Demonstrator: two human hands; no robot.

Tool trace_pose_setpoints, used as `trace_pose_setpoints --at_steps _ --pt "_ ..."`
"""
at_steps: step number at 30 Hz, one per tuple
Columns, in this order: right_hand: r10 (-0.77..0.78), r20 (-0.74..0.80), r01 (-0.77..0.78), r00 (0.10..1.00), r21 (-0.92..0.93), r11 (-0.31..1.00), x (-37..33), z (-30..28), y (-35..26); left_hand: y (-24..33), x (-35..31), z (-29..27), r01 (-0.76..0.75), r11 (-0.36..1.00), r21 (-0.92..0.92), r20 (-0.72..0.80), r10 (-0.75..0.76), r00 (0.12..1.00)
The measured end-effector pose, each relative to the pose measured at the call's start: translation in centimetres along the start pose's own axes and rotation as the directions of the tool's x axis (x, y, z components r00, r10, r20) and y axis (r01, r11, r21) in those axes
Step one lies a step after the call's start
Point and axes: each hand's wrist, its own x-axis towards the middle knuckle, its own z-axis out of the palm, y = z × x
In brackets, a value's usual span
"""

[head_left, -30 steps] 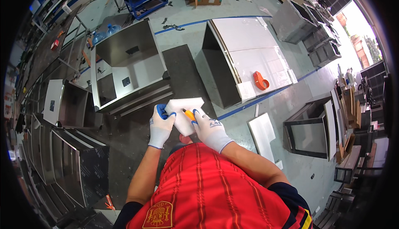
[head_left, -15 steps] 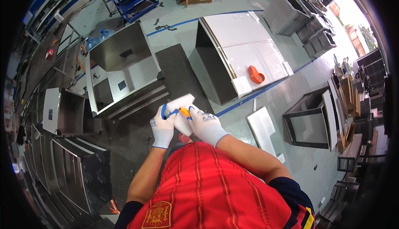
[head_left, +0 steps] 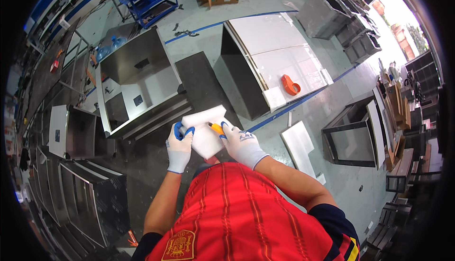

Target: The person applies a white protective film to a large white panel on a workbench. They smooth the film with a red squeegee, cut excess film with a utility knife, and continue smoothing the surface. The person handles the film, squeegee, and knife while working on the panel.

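Note:
My left hand, in a white glove with blue fingertips, is closed on the left edge of a white foam piece in front of my body. The foam has a raised strip along its far side. My right hand, gloved the same way, grips an orange utility knife. Its dark tip points left, over the face of the foam; whether the tip touches it I cannot tell.
Ahead stands a cabinet with white panels on top, bearing an orange tape dispenser. At left is an open metal cabinet. A notched white foam board lies on the floor at right, near a dark-framed cabinet.
The foam has turned so more of its broad face shows. My left hand has shifted slightly left, and my right hand with the knife slightly right, so they are farther apart.

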Motion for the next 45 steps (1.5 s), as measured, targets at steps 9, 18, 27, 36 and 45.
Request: trace_pose_setpoints --at_steps 9,18,27,36,45 --pt "-0.065 0.057 0.067 0.996 -0.047 0.997 0.8 0.4 -0.8 -0.6 1.7 -0.3 0.002 0.991 0.134 0.057 -0.009 0.998" --pt "-0.063 0.078 0.070 0.995 -0.099 0.993 1.7 -1.1 -0.6 0.2 2.8 -0.8 -0.109 0.973 0.201 0.152 0.079 0.985" --pt "0.034 0.080 -0.028 0.996 -0.069 0.997 1.3 -4.0 0.8 0.8 5.2 -3.6 0.027 0.996 0.082 0.197 -0.043 0.979" --pt "0.148 0.025 -0.147 0.989 -0.048 0.988 1.4 -5.5 2.8 0.3 6.9 -2.2 0.060 0.998 -0.036 0.156 -0.054 0.986" --pt "0.142 -0.041 -0.138 0.989 0.084 0.987 7.9 -3.4 9.1 0.2 13.4 0.3 0.002 0.998 -0.058 0.232 0.012 0.973"
